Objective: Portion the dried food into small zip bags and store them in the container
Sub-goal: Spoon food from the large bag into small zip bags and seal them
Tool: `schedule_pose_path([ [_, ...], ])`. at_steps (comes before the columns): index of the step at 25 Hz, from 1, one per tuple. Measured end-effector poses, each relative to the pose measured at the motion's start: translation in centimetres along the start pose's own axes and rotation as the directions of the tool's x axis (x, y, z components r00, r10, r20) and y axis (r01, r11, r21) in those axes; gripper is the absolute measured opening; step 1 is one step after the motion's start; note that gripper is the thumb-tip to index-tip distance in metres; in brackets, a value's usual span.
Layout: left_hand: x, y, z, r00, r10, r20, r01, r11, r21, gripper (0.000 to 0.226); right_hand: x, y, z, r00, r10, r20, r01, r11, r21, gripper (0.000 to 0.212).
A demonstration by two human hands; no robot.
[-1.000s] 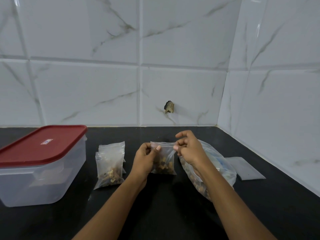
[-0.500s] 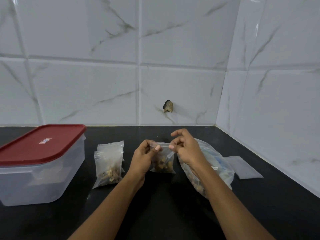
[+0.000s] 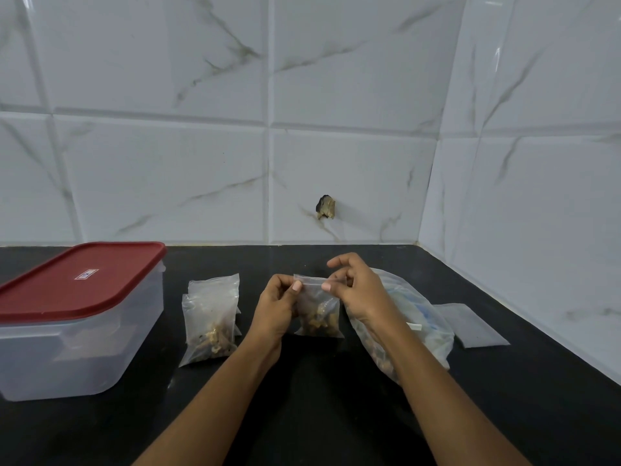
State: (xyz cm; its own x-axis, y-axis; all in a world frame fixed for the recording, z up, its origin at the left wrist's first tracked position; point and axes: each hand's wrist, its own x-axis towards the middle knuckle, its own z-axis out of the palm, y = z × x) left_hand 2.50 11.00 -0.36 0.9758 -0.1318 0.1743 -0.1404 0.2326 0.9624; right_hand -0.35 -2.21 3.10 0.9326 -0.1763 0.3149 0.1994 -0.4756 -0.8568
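A clear plastic container [image 3: 80, 358] is sitting at the left of the black tabletop [image 3: 319, 415], its red lid [image 3: 77, 280] on. Near it, filled small zip bags [image 3: 210, 321] are lying in a loose stack. The left hand [image 3: 275, 311] is pinching the top left corner of a small zip bag [image 3: 319, 317] of dried food, held upright, while the right hand [image 3: 363, 294] is pinching its top edge. Under the right forearm a large clear bag [image 3: 423, 317] is lying, with flat empty zip bags [image 3: 473, 326] just beyond.
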Motion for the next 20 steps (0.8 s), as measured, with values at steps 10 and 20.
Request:
schedule_pose_path([
  [10,0.17,-0.57,0.34,0.997,-0.077,0.004,0.077,0.997,0.006,0.015,0.02,-0.13,0.07,0.997,-0.026,-0.068,0.025,1.0,-0.017,0.026],
  [20,-0.1,-0.51,0.39,1.0,0.0,0.012,-0.001,0.996,0.093,0.012,-0.04,-0.27,0.79,0.995,-0.022,-0.1,0.021,1.0,-0.018,0.034],
])
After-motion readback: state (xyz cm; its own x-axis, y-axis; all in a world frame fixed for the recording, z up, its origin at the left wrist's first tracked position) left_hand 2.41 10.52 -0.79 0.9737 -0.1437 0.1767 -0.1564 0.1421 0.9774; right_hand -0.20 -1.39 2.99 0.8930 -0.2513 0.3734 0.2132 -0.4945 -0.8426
